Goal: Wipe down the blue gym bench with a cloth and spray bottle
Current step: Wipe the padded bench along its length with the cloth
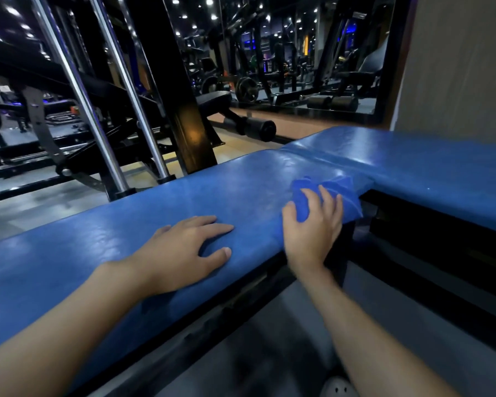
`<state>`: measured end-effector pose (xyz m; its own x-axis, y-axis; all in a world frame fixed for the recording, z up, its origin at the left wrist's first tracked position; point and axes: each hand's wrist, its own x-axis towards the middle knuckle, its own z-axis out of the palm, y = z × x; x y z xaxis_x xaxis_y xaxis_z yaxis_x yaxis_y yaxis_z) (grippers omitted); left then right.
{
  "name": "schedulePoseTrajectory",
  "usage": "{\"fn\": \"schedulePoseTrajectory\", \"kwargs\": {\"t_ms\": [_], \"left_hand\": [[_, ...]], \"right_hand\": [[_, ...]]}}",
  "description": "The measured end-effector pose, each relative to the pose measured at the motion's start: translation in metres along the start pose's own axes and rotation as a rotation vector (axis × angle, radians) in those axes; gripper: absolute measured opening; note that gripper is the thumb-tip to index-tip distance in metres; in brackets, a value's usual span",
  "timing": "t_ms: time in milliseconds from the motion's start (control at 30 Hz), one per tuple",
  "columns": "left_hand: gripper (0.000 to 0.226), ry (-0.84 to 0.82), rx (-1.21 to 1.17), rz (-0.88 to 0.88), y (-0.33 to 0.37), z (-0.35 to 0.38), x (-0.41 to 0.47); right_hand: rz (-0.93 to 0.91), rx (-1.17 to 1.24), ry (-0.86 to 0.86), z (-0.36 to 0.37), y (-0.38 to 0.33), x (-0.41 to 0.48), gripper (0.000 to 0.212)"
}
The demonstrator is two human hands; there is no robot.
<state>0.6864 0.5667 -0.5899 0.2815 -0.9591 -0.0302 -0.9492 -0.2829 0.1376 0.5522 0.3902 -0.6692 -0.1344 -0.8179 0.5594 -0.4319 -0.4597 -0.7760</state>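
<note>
The blue padded gym bench (103, 247) runs from lower left to upper right, with a second blue pad (430, 173) joined at its right end. My left hand (184, 250) rests flat on the bench pad, fingers spread. My right hand (312, 224) grips a bunched blue cloth (335, 190) and presses it on the pad near the seam between the two pads, at the near edge. No spray bottle is in view.
Beyond the bench stand a black machine post (181, 104) and chrome guide rods (98, 110). A black foam roller (255, 127) lies on the floor behind. A wall mirror (298, 53) reflects more gym machines. The bench's black frame (413, 253) lies under my right arm.
</note>
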Motion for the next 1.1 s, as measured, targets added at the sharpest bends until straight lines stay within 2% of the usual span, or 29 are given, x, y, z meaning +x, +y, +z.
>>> {"fn": "schedulePoseTrajectory", "kwargs": {"t_ms": [100,233,333,400,467,600,700,767,833,933,1000,1100], "left_hand": [[0.075,0.021,0.005,-0.002,-0.004,-0.001,-0.011],[0.087,0.015,0.041,-0.035,-0.012,0.002,-0.035],[0.087,0.012,0.077,-0.076,-0.024,0.000,-0.053],[0.088,0.010,0.070,-0.104,-0.030,-0.002,-0.063],[0.089,0.017,0.067,-0.128,-0.036,-0.004,-0.072],[0.088,0.028,0.072,-0.174,-0.049,-0.004,-0.095],[0.087,0.019,0.075,-0.204,-0.056,-0.001,-0.115],[0.087,0.012,0.090,-0.219,-0.059,0.000,-0.125],[0.085,0.017,0.101,-0.224,-0.063,0.001,-0.132],[0.085,0.035,0.099,-0.220,-0.069,0.004,-0.139],[0.085,0.051,0.091,-0.206,-0.072,0.005,-0.144],[0.083,0.083,0.070,-0.198,-0.080,0.005,-0.156]], "right_hand": [[-0.163,0.013,-0.016,-0.001,-0.025,-0.052,0.045],[-0.335,-0.033,-0.071,-0.009,-0.003,-0.041,0.044],[-0.269,-0.048,-0.050,-0.007,0.011,-0.018,0.047],[-0.145,-0.022,-0.044,-0.005,-0.004,-0.024,0.050],[-0.134,0.002,-0.056,-0.005,-0.027,-0.053,0.050],[-0.481,-0.004,-0.152,-0.016,-0.058,-0.114,0.041],[-0.703,-0.053,-0.196,-0.022,-0.045,-0.098,0.040],[-0.654,-0.112,-0.191,-0.019,-0.030,-0.074,0.042],[-0.471,-0.122,-0.186,-0.015,-0.027,-0.064,0.044],[-0.338,-0.107,-0.157,-0.011,-0.052,-0.091,0.042],[-0.445,-0.109,-0.183,-0.016,-0.077,-0.127,0.041],[-0.741,-0.065,-0.313,-0.028,-0.101,-0.168,0.039]]}}
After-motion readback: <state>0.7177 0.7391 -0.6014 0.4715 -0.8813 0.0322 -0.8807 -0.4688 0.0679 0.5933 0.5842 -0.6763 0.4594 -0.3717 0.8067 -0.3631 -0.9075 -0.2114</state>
